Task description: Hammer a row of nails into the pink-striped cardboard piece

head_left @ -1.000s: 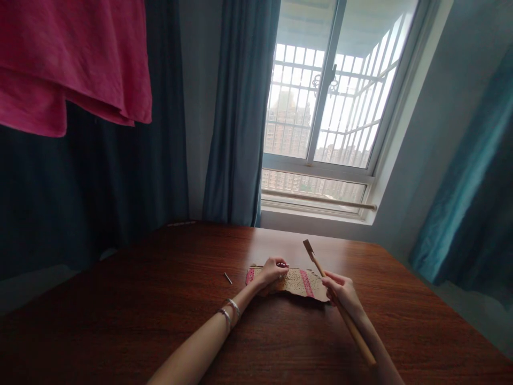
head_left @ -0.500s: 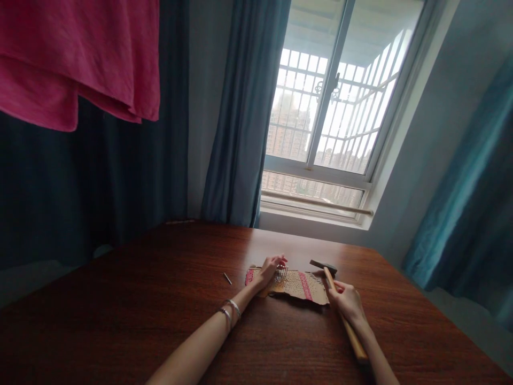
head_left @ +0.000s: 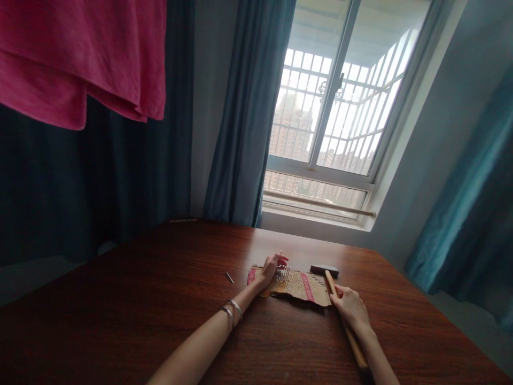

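My left hand [head_left: 272, 268] is over the left part of a piece of cardboard [head_left: 319, 291], its fingers pinched. A thin tip, seemingly of a nail, shows just above them; most of it is hidden. Beside these fingers stand several thin metal nails [head_left: 285, 271], upright in a row in the cardboard. The cardboard has pink printed bands, many small holes and a ragged front edge. My right hand [head_left: 350, 306] is closed round the wooden handle of a hammer [head_left: 329, 275]. The hammer's dark head is at the cardboard's far right corner, low over the table.
A loose nail-like metal piece [head_left: 229, 277] lies on the brown wooden table [head_left: 168, 294], left of the cardboard. Behind the table are a barred window [head_left: 320, 133] and blue curtains [head_left: 236, 139]. A pink cloth [head_left: 100, 64] hangs at the upper left.
The hammer's head has turned a little and sits slightly lower, with my right hand still round the handle. My left hand stays beside the upright nails. The whole view has shifted slightly.
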### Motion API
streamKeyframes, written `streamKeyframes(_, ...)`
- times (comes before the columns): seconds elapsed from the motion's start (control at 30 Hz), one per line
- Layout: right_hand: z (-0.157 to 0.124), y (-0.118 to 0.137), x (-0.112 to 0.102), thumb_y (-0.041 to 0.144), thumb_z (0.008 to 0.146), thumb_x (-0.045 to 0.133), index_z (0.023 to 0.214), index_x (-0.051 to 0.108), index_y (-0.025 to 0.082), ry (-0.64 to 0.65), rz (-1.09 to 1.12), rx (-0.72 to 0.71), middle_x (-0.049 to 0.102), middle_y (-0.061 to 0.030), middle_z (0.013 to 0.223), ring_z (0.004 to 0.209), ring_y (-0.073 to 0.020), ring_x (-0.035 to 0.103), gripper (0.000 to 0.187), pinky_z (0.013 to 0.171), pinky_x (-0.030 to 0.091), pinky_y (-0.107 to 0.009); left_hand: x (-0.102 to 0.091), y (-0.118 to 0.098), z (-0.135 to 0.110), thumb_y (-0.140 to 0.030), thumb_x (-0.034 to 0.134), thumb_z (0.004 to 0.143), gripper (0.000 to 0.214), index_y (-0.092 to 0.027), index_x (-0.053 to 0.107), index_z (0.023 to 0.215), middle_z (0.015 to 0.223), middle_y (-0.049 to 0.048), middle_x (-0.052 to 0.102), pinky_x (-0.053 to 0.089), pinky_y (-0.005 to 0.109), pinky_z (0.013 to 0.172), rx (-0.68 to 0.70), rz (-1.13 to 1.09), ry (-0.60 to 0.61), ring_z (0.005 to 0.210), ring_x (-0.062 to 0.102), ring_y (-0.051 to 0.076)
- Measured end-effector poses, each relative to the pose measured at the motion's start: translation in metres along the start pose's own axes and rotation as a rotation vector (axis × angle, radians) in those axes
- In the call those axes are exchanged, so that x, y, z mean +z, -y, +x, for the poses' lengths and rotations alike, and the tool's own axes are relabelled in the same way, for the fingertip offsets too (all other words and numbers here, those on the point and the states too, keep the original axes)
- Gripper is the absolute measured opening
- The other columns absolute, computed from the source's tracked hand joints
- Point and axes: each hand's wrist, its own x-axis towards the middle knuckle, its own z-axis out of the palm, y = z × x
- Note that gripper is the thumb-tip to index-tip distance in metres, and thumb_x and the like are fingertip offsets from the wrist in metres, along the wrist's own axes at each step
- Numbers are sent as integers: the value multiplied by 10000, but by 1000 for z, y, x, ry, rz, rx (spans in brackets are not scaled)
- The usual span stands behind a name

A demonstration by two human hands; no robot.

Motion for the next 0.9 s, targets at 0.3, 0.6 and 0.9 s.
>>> streamKeyframes(0.3,1,-5,8,372,757,476,1011,664,245,1,-89,-21,672,-96,928,859,-237,629,340,662,405,-262,1,8,0,-493,371,795,497,-91,663,804,697,87,622,451,300,672,113,-74,-67,667,581,173)
streamKeyframes(0.6,-3,4,1,427,807,411,1086,624,245,-80,-77,11,626,-116,974,893,-244,596,396,682,414,-295,-34,-41,12,-360,469,720,311,-104,645,699,675,68,628,394,194,466,79,305,-130,594,557,135)
streamKeyframes(0.9,-4,9,2,339,827,397,1027,642,197,-205,-38,-31,622,-110,949,877,-204,584,347,668,392,-260,-116,-53,-29,-314,605,621,185,-154,669,687,772,100,689,442,279,618,-224,1217,-103,751,634,246)
